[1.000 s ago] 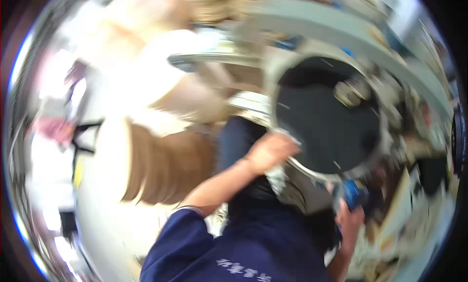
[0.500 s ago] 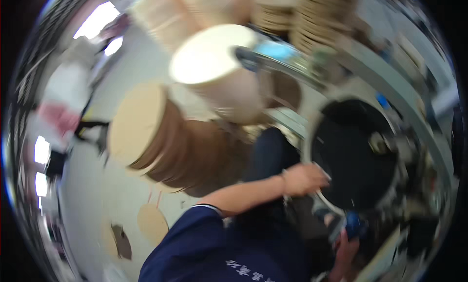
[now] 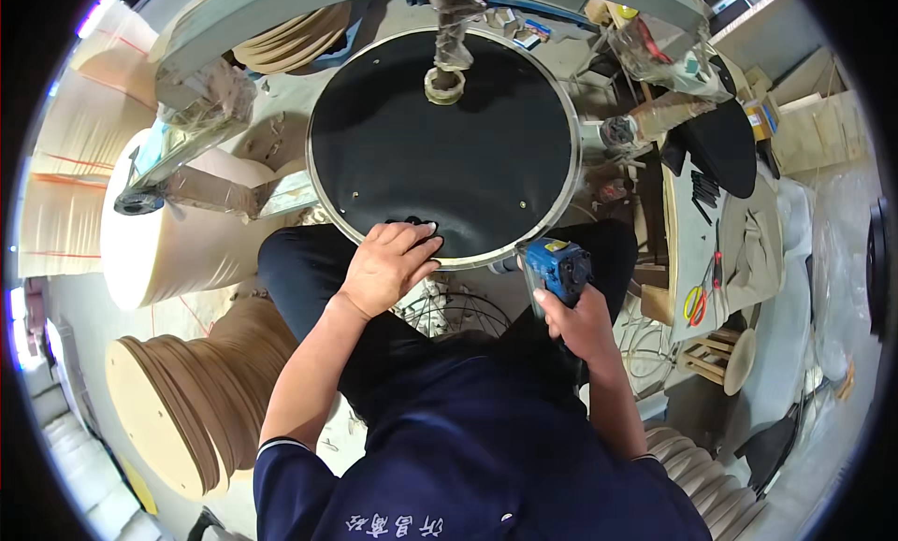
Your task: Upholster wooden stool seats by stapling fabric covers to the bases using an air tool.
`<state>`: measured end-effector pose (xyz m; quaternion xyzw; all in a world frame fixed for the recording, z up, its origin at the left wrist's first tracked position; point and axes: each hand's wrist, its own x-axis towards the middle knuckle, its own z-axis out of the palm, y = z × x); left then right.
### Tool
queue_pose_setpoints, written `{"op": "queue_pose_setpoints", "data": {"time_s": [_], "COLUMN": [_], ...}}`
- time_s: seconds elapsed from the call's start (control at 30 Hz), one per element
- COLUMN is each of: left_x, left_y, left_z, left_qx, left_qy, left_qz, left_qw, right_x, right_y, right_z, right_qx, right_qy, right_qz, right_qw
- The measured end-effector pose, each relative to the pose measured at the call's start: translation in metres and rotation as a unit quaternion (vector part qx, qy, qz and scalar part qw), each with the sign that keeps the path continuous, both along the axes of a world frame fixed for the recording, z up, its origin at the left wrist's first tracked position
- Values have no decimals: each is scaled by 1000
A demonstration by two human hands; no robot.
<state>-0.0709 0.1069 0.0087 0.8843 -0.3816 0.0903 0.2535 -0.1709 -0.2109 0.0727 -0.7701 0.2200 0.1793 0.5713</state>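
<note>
In front of me, between my knees, is a large round black panel (image 3: pixel 430 167) with a pale metallic-looking rim. My left hand (image 3: pixel 388 265) lies over its near edge, fingers bent across the rim onto the black surface. Some small dark bits (image 3: pixel 404 221) show at its fingertips; I cannot tell what they are. My right hand (image 3: pixel 582 321) is wrapped round a blue pistol-grip power tool (image 3: pixel 558 265), whose nose points left, close to the panel's near right rim. A plastic-wrapped post (image 3: pixel 451 36) with a ring at its end reaches over the panel's far part.
A grey-green frame (image 3: pixel 309 6) with wrapped arms spans the far side. Stacked brown discs (image 3: pixel 178 410) and a big pale roll (image 3: pixel 178 223) stand at left. On the right bench (image 3: pixel 687 251) lie scissors (image 3: pixel 697 302) and black strips (image 3: pixel 703 190). A small wooden stool (image 3: pixel 720 359) stands below it.
My view has swung toward the panel, which now sits straight ahead. My left hand is still at its rim. The tool in my right hand has come up beside the near right edge.
</note>
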Motion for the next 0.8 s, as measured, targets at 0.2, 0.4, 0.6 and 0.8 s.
{"op": "queue_pose_setpoints", "data": {"time_s": [0.2,0.4,0.6,0.8], "left_x": [6,0,-14,-20], "left_y": [-6,-10,-18,-21], "left_z": [-3,-9,-19,-26], "left_qx": [10,-21,-62,-46], "left_qy": [-6,-71,-84,-87], "left_qz": [-36,-11,28,11], "left_qw": [999,997,994,995], "right_x": [-3,-7,-6,-7], "right_y": [-1,-2,0,2], "right_z": [1,2,3,5], "right_qx": [-2,1,-7,-12], "right_qy": [4,10,16,6], "right_qz": [6,5,20,20], "right_qw": [1000,1000,1000,1000]}}
